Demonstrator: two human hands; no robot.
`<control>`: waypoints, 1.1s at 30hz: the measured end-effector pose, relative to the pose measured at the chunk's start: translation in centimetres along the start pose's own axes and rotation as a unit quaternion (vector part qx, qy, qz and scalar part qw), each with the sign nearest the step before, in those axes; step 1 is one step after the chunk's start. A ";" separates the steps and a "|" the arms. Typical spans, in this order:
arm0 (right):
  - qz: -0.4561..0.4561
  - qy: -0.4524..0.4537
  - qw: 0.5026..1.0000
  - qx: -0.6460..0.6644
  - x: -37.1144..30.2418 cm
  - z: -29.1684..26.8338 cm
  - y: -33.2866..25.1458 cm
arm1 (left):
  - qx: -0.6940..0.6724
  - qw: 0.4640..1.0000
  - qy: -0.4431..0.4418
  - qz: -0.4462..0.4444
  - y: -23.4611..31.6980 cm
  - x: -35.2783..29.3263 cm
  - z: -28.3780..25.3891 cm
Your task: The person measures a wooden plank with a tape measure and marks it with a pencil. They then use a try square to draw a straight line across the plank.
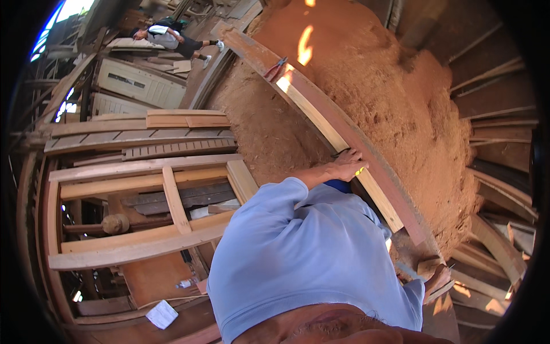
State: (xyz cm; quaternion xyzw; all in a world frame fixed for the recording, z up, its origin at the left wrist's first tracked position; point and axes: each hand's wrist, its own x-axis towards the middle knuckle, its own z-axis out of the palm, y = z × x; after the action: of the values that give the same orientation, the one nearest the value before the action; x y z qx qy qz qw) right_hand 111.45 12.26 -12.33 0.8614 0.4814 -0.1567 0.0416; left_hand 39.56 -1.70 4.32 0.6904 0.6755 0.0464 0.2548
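Our left hand (348, 163) presses flat on the plank (338, 135); at five o'clock, our right hand (438, 278) grips a block (428, 266).

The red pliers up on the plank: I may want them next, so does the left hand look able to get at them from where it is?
Probably yes, with a long stretch. The left hand rests on the pale board, and the red pliers lie farther along the plank with nothing between, only bare wood.
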 end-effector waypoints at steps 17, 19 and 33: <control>-0.472 -0.183 0.860 -0.067 -16.1 5.7 -31.9 | -0.022 0.999 0.001 -0.042 0.2 -1.1 0.4; -0.452 -0.165 0.873 -0.079 -17.4 4.3 -33.1 | -0.022 0.999 0.015 -0.032 0.0 -1.4 0.7; -0.474 -0.362 0.748 0.293 -36.4 -5.8 -47.6 | -0.683 0.714 0.034 -0.149 -0.5 3.5 -1.6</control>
State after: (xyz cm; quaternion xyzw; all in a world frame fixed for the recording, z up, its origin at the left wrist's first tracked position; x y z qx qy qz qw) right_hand 54.96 9.25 8.20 0.3714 0.7068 -0.5897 -0.1215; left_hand 38.81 2.09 4.50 0.2169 0.5619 0.4804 0.6375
